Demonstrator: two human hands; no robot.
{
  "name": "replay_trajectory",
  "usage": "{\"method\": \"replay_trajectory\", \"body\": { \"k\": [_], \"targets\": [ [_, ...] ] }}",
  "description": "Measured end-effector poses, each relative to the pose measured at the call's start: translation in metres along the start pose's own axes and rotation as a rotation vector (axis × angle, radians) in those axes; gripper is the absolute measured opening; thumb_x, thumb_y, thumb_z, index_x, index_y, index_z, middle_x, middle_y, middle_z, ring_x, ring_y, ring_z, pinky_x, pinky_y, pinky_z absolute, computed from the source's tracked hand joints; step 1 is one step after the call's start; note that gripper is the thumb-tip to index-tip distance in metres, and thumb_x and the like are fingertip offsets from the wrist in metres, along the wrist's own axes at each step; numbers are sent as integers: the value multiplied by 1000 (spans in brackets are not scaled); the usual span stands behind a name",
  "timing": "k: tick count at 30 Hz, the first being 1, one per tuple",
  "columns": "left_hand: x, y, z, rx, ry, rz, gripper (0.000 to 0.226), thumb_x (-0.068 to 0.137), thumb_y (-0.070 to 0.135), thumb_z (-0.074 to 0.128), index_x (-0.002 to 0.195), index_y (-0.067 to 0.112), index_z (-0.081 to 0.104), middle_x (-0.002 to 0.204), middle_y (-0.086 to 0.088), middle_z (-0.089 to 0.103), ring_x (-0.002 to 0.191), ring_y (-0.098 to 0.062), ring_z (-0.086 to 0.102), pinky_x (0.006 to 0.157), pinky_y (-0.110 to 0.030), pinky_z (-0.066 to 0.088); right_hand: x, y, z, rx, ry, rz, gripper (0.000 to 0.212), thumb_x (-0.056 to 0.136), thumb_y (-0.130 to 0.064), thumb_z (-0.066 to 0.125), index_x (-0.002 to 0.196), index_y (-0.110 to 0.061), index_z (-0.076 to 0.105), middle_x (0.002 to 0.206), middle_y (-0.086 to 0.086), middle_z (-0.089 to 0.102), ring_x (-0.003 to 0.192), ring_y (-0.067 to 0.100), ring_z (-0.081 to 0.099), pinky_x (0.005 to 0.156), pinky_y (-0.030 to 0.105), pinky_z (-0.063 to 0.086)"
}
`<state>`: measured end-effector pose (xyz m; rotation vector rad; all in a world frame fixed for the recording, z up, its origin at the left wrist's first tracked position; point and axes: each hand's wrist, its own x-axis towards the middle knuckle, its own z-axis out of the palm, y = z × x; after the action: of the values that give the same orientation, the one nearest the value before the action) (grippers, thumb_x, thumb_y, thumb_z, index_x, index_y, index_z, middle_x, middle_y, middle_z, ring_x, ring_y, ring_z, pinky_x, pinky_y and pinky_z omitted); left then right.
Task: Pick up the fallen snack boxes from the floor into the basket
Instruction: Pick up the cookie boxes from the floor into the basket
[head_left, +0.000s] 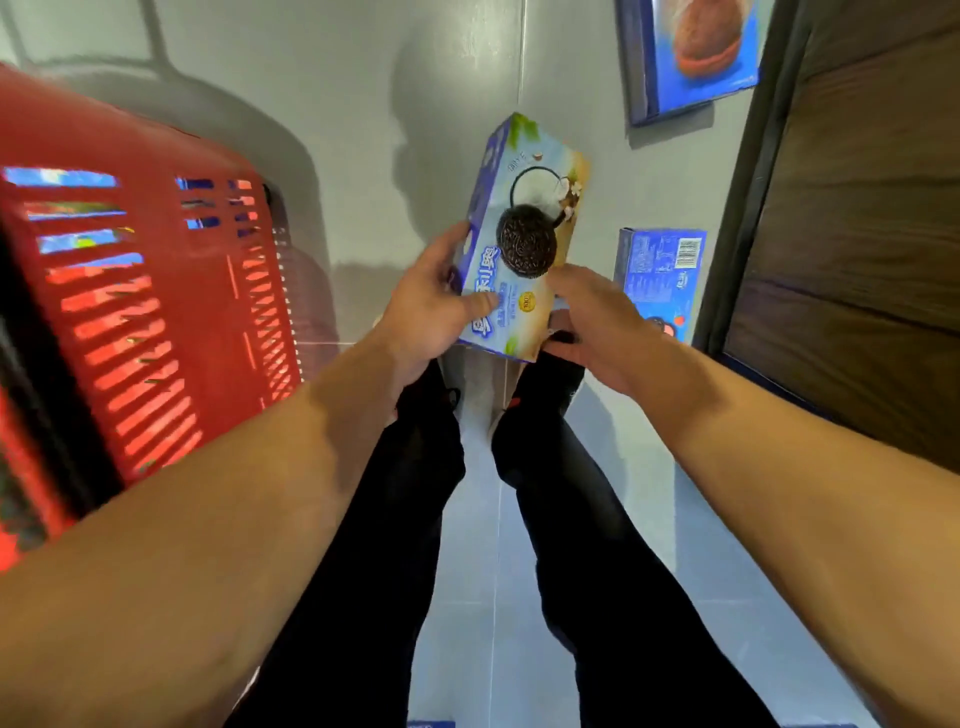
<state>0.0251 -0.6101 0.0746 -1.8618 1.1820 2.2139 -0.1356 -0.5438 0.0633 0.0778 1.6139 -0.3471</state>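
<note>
Pale-blue cookie box, tilted, held aloft
</note>
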Motion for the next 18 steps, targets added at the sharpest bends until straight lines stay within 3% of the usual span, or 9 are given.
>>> {"method": "replay_trajectory", "body": {
  "k": [2,4,6,8,9,11,14,16,18],
  "targets": [
    [-34,28,-4,88,10,31,65,79,-15,65,134,13,45,85,11,60,64,10,61,66,-13,50,-45,-10,-4,-129,27,-23,19,95,-34,52,105,-21,62,111,10,67,100,25,65,93,44,51],
    [-73,58,-9,185,-7,61,69,72,-2,72,133,20,49,87,16,60,68,11,59,77,-20,51,-93,-19,-6,-258,73,-113,29,94,-38,52,104,-14,64,108,14,66,104,30,63,95,46,49],
    [-104,83,-19,284,-28,77,71,64,10,72,129,31,52,93,16,64,79,3,61,89,-28,50,-132,-27,-7,-343,137,-163,34,90,-46,52,102,-16,63,95,7,64,96,29,62,86,42,51],
    [-144,114,-30,358,-54,130,71,60,17,70,126,38,52,106,10,65,93,-8,63,96,-31,48,-178,-38,-5,-325,212,-188,35,87,-50,54,102,-19,58,84,-2,54,79,20,54,69,28,50],
    [-168,129,-37,393,-76,174,73,58,19,69,126,39,51,113,7,64,98,-11,62,97,-32,48,-204,-44,-2,-301,256,-201,39,85,-52,56,104,-18,58,83,-4,51,77,18,51,68,24,49],
    [-206,160,-50,434,-97,222,76,59,15,70,129,35,47,118,3,61,100,-14,61,95,-29,49,-248,-56,1,-331,322,-250,49,78,-59,53,103,-18,61,86,-4,51,83,18,48,78,31,47],
    [-278,199,-74,577,-54,260,78,67,8,75,137,26,47,121,1,61,102,-13,61,92,-20,47,-326,-65,8,-329,350,-341,40,68,-67,45,75,-28,47,80,-4,47,83,19,43,74,30,34],
    [-313,215,-87,647,-26,304,78,63,19,75,137,27,48,125,0,60,106,-14,60,98,-26,45,-364,-71,15,-284,366,-391,42,78,-59,55,100,-23,58,104,4,57,97,22,54,84,31,42],
    [-353,231,-100,701,-17,348,75,66,19,75,136,25,50,127,0,58,106,-12,57,96,-23,42,-406,-80,22,-256,410,-486,57,86,-48,62,129,-13,50,129,5,52,116,23,53,100,36,43]
  ]
}}
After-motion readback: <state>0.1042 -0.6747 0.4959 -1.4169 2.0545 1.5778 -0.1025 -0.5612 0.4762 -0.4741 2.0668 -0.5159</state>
